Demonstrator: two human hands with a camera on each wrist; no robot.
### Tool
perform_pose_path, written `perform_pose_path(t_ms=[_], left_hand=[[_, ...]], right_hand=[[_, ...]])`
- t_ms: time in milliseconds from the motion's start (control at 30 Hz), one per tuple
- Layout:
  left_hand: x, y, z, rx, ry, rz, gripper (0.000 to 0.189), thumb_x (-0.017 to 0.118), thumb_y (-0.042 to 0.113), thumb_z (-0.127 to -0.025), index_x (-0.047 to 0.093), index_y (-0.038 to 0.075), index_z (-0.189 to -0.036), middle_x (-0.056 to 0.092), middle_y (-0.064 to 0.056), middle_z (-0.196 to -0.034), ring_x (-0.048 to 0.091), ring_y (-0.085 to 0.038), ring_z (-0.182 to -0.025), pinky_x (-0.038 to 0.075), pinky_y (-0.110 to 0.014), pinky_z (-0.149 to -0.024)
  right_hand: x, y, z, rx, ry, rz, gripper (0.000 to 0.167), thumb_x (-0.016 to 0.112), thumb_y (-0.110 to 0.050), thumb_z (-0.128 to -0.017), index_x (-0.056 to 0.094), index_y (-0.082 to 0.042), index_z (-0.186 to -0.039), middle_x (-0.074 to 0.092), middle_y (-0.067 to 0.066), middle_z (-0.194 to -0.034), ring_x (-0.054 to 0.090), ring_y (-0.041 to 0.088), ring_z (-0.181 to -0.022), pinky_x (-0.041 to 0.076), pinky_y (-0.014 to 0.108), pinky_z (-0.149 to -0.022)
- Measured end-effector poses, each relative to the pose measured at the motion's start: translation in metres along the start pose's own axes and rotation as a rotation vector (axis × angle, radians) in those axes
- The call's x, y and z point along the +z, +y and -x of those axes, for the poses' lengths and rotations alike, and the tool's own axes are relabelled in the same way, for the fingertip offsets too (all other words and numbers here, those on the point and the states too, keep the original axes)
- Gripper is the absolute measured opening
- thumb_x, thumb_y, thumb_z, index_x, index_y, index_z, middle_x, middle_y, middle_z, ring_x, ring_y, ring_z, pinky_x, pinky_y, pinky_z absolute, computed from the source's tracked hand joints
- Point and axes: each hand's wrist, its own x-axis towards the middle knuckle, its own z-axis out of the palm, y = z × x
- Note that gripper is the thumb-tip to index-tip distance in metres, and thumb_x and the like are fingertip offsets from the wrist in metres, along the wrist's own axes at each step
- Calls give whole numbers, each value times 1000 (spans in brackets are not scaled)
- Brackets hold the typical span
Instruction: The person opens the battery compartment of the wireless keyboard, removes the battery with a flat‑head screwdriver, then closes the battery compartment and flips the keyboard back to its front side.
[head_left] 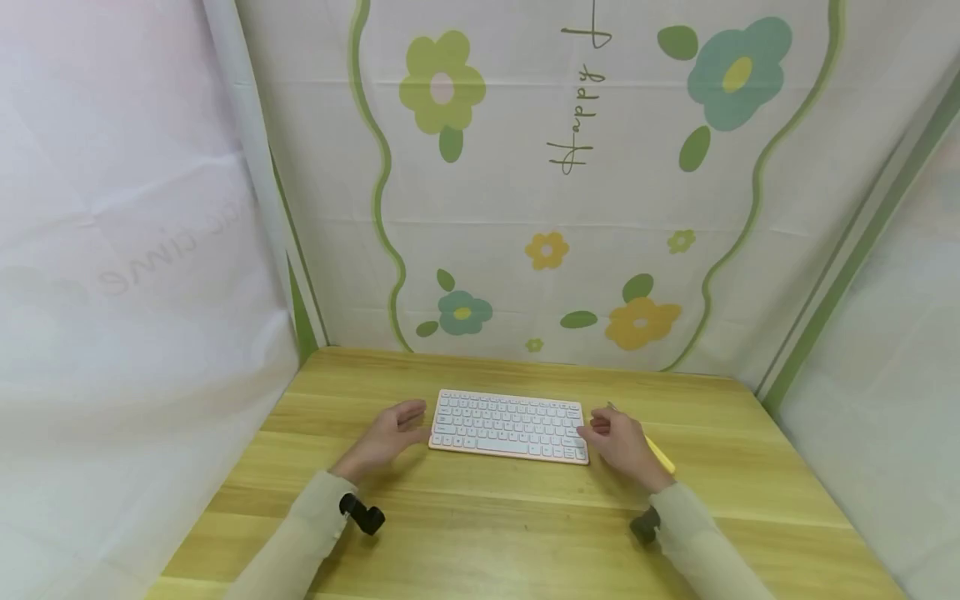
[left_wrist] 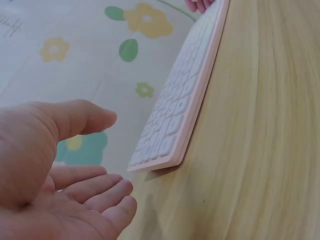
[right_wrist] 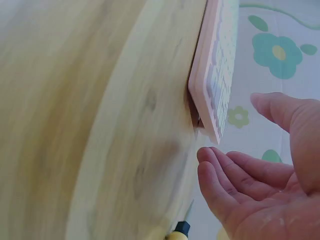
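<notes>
A pink-edged keyboard (head_left: 508, 423) with white keys lies on the wooden table. At its left end my left hand (head_left: 390, 435) holds nothing, thumb apart from the straight fingers; in the left wrist view the palm of the left hand (left_wrist: 65, 175) faces up beside the keyboard's corner (left_wrist: 167, 135). My right hand (head_left: 618, 442) is at the other end, its thumb overlapping the keyboard's edge in the head view. From the right wrist, the fingers of the right hand (right_wrist: 255, 185) are slightly bent, just off the keyboard's raised corner (right_wrist: 215, 100), with nothing between them and the thumb.
Behind my right hand lies a yellow-handled tool (head_left: 660, 455) with a black collar (right_wrist: 183, 228) and a thin metal tip. White flowered cloth (head_left: 495, 192) hangs along the table's back edge, and more cloth (head_left: 135, 333) hangs at both sides. Bare wood (head_left: 480, 525) shows in front of the keyboard.
</notes>
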Motion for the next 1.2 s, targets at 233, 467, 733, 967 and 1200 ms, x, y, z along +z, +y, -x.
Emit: perform_pose_path(t_ms=[233, 467, 733, 967, 1200], left_hand=[[11, -6, -10, -35, 34, 96, 68, 65, 13, -105, 32, -3, -163, 37, -26, -167, 38, -44, -155, 39, -56, -124], [17, -9, -18, -31, 28, 188, 70, 65, 4, -102, 30, -7, -162, 34, -29, -168, 34, -44, -157, 38, -53, -125], [23, -9, -24, -46, 35, 245, 74, 65, -2, -99, 28, -7, -163, 31, -29, -169, 30, -44, -159, 34, -53, -127], [33, -5, -30, -52, 88, 160, 78, 71, 0, -97, 29, -6, -162, 31, -28, -170, 30, -44, -159, 31, -55, -129], [51, 8, -20, 175, 98, -424, 89, 77, 8, -92, 26, -10, -162, 33, -29, -168, 35, -43, -157, 31, -55, -128]], right_hand=[[3, -4, -3, 61, 2, -66, 51, 74, -27, -100, 65, 12, -132, 73, 27, -124, 73, 39, -115, 62, 48, -97], [7, 0, -9, 122, -9, -72, 49, 73, -30, -100, 68, 10, -129, 72, 27, -126, 70, 40, -118, 60, 50, -99], [11, -3, -15, 184, -12, -117, 49, 74, -32, -99, 69, 8, -128, 73, 25, -124, 71, 35, -116, 61, 47, -95], [14, -3, -23, 199, 20, -130, 43, 77, -29, -97, 73, 7, -121, 75, 22, -118, 70, 31, -108, 60, 40, -88], [13, 4, -20, 236, 12, -283, 43, 75, -30, -99, 73, 4, -125, 74, 20, -122, 69, 23, -106, 58, 25, -81]])
